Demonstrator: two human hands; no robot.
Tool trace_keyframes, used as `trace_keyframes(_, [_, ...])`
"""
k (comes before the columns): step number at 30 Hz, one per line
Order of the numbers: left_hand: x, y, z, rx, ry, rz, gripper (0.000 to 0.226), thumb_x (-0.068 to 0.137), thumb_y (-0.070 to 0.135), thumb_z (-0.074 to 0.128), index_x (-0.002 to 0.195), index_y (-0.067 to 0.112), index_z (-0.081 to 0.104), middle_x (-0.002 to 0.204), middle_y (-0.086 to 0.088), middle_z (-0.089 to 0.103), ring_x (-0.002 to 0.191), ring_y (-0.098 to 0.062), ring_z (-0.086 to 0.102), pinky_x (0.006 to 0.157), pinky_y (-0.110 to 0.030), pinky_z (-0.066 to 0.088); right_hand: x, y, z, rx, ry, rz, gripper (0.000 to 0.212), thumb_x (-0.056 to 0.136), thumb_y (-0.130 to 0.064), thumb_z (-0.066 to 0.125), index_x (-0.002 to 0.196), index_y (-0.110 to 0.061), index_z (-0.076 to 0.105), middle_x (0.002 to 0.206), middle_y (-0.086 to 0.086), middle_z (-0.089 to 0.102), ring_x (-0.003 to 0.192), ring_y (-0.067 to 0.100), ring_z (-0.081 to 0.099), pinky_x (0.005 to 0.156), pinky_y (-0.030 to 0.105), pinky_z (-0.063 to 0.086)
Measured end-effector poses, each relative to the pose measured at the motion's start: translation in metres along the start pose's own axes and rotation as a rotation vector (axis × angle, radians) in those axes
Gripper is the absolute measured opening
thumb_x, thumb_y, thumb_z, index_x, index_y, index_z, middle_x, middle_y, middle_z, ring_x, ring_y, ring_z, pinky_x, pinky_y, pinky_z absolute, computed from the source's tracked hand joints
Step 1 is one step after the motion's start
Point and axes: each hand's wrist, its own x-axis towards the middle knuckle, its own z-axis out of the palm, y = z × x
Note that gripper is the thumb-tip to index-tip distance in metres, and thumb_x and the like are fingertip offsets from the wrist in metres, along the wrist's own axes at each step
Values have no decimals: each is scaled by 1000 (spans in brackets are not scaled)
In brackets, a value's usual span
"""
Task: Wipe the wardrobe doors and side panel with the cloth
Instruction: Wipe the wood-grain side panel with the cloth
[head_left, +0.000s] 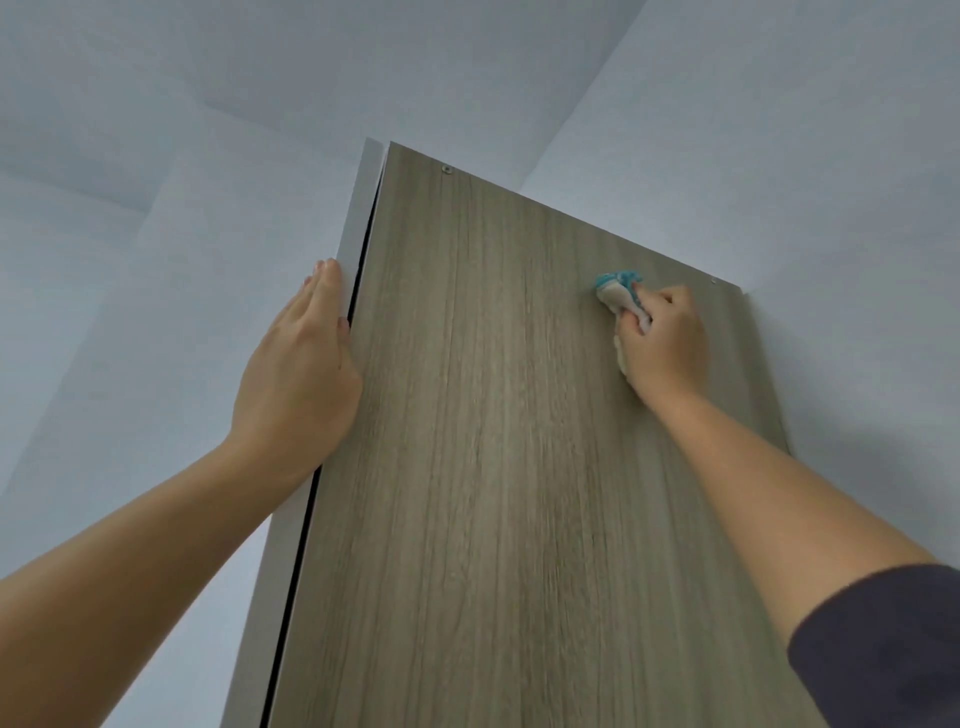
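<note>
Your right hand (662, 340) grips the bunched cloth (621, 296) (white with a teal edge) and presses it high on the wood-grain side panel (493, 441), near its top edge, while your left hand (301, 364) lies flat, fingers straight, against the white door (358, 208) beside it.
</note>
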Motion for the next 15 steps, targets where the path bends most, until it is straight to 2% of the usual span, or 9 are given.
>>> trace_keyframes(5, [-2, 3, 0, 29, -3, -14, 34, 101, 7, 27, 134, 4, 35, 134, -21, 50, 125, -40, 44, 100, -53, 39, 5, 57, -14, -98, -2, 150, 20, 93, -16, 52, 96, -1, 63, 108, 20, 50, 87, 35, 55, 66, 30, 30])
trace_keyframes(10, [-4, 7, 0, 37, 11, -18, 33, 100, 6, 27, 132, 4, 37, 133, -20, 50, 123, -40, 44, 98, -50, 39, -2, 106, -34, -249, -21, 273, 25, 95, -19, 48, 104, -1, 62, 115, 24, 47, 91, 41, 56, 75, 38, 41])
trace_keyframes(13, [-3, 7, 0, 33, 20, -15, 39, 101, 7, 28, 140, 8, 34, 141, -15, 48, 127, -36, 43, 99, -44, 38, -3, 118, -37, -304, -19, 342, 28, 97, -21, 45, 111, -4, 62, 117, 24, 45, 94, 42, 56, 81, 42, 44])
trace_keyframes(15, [-3, 6, 0, 22, 25, -9, 39, 101, 7, 28, 139, 8, 35, 138, -14, 50, 123, -36, 45, 91, -38, 37, -3, 120, -38, -340, -18, 397, 31, 98, -24, 43, 118, -7, 61, 119, 23, 44, 97, 43, 56, 83, 43, 45])
